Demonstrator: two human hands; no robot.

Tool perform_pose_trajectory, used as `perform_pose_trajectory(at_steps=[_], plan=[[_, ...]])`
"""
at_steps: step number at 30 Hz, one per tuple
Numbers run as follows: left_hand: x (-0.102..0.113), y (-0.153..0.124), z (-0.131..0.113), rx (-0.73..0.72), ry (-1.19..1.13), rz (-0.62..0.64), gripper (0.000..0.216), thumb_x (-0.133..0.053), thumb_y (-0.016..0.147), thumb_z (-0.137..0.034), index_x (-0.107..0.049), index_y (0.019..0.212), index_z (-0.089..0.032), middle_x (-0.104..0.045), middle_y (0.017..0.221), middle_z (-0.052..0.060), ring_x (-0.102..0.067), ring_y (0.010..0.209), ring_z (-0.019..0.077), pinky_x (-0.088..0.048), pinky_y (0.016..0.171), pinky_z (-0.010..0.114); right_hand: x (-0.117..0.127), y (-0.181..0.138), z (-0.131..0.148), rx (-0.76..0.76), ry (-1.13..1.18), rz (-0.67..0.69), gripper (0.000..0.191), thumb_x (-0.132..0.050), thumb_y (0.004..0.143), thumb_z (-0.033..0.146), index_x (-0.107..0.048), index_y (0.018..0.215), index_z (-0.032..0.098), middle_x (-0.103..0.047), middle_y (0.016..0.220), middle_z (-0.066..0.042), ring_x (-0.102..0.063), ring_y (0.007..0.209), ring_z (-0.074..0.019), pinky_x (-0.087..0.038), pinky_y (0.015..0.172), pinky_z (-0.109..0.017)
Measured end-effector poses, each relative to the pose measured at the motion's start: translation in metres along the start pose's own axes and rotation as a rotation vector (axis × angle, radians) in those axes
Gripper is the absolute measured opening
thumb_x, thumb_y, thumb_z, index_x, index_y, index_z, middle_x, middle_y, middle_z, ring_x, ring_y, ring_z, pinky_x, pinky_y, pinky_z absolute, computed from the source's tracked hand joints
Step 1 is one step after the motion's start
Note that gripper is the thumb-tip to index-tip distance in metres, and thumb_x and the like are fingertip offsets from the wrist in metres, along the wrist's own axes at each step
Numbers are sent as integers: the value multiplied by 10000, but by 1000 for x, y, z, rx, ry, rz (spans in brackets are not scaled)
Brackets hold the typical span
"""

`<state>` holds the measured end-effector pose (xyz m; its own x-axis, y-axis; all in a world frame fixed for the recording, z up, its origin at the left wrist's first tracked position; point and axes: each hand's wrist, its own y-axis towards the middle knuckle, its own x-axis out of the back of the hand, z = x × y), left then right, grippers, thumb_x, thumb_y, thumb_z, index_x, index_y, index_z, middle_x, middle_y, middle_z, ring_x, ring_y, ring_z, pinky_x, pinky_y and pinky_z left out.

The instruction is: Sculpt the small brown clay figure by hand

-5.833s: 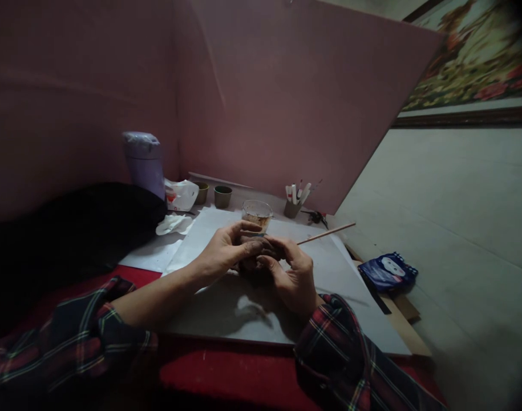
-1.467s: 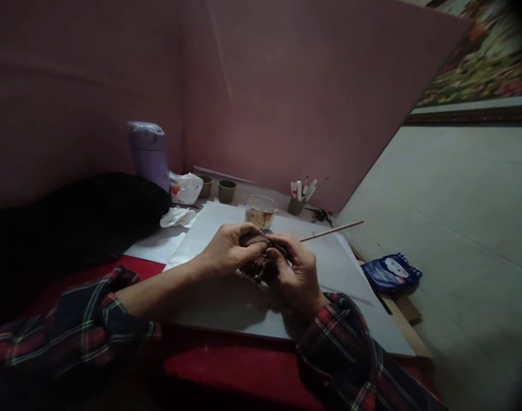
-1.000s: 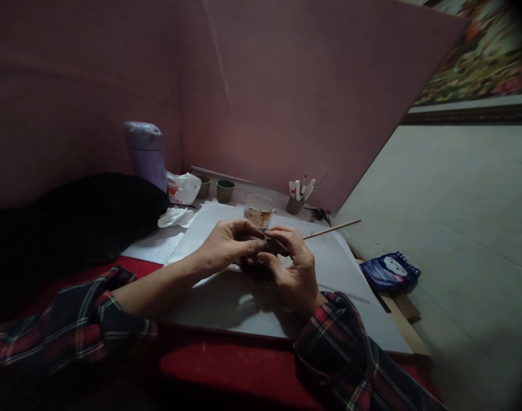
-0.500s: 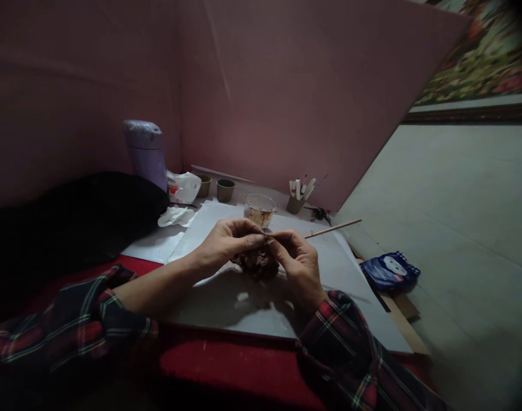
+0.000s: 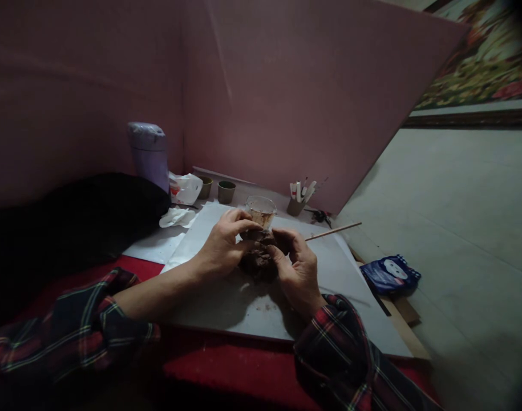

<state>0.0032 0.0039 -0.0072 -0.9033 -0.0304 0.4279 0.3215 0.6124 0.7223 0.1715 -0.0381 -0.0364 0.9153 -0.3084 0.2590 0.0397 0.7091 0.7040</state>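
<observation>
A dark brown lump of clay (image 5: 257,258) sits between my two hands just above a grey board (image 5: 355,319). My left hand (image 5: 221,245) curls round its left side, thumb and fingers pinching the top. From the right, my right hand (image 5: 297,269) is closed on the lump, fingertips pressing into it. Small crumbs of clay (image 5: 267,307) lie on the board below. A glass cup (image 5: 261,209) with brownish liquid stands just behind my hands. A thin wooden stick (image 5: 332,231) lies on the board to the right.
A purple flask (image 5: 148,153), a white plastic bag (image 5: 185,188), two small green cups (image 5: 225,192) and a tool holder (image 5: 298,198) stand at the back. A black bag (image 5: 72,228) fills the left. A blue packet (image 5: 391,273) lies on the right. Pink panels wall the back.
My hands have turned and kneaded the clay lump in place. The lump is more exposed now, and crumbs have dropped onto the board below it.
</observation>
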Motion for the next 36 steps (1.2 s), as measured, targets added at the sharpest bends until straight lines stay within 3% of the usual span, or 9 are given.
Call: perform_pose_trajectory(at_steps=[4, 7, 11, 14, 16, 20, 25, 31, 36], plan=[[0, 0, 1, -28, -40, -28, 157, -665, 788, -121, -720, 926, -169, -626, 908, 57, -578, 879, 168, -492, 792, 306, 3, 3, 6, 134, -206, -72, 193, -621, 866, 197, -648, 1050, 250, -609, 1050, -52, -585, 1003, -202, -494, 903, -397], [-2, 0, 1, 39, -174, -35, 160, -688, 787, -163, -734, 939, -171, -651, 903, 53, -597, 835, 148, -503, 768, 279, 5, 4, 7, 157, -237, -78, 218, -608, 879, 207, -640, 1087, 262, -608, 1024, -48, -589, 965, -201, -508, 861, -391], [-5, -1, -2, 323, -499, 16, 307, -776, 689, -186, -741, 992, -151, -723, 931, 55, -646, 825, 151, -522, 797, 283, 6, 2, 6, 128, -158, -69, 177, -565, 905, 225, -633, 1068, 243, -636, 1009, -46, -601, 967, -198, -499, 880, -388], [-6, -2, -7, 541, -722, 111, 378, -799, 646, -187, -738, 1016, -143, -748, 868, 40, -643, 688, 127, -536, 688, 259, 5, 1, 3, 47, -76, -38, 172, -545, 919, 261, -635, 1061, 224, -647, 1022, -55, -610, 982, -204, -493, 891, -393], [-6, -2, -10, 606, -796, 140, 360, -808, 638, -190, -748, 990, -141, -749, 825, 31, -632, 643, 113, -525, 640, 234, 4, 0, 1, 3, -38, -31, 185, -548, 919, 290, -637, 1063, 218, -654, 1018, -56, -619, 970, -205, -495, 880, -388], [-4, -1, -10, 639, -883, 159, 339, -818, 658, -234, -751, 973, -129, -747, 807, 35, -639, 655, 104, -510, 639, 206, 3, -1, -1, -63, 24, -59, 193, -558, 915, 328, -654, 1043, 219, -672, 982, -44, -634, 912, -189, -505, 820, -346], [-2, -2, -9, 692, -885, 214, 432, -838, 642, -297, -707, 1004, -100, -700, 684, 23, -604, 536, 99, -443, 499, 185, 3, 1, 0, -86, 57, -51, 183, -592, 894, 327, -679, 1007, 213, -687, 945, -37, -636, 883, -177, -504, 790, -313], [-5, -2, -6, 640, -940, 227, 552, -864, 587, -217, -666, 1093, -119, -696, 798, 21, -639, 628, 120, -508, 614, 245, 4, 2, 0, -59, 24, 35, 227, -538, 924, 330, -679, 1047, 200, -690, 999, -57, -634, 949, -195, -491, 859, -349], [-6, -3, -1, 566, -945, 309, 630, -817, 622, -116, -620, 1217, -179, -702, 922, 27, -663, 753, 134, -527, 699, 265, 2, -1, -1, -127, 53, -66, 232, -509, 941, 365, -591, 1103, 222, -675, 1026, -46, -639, 929, -177, -507, 814, -325]])
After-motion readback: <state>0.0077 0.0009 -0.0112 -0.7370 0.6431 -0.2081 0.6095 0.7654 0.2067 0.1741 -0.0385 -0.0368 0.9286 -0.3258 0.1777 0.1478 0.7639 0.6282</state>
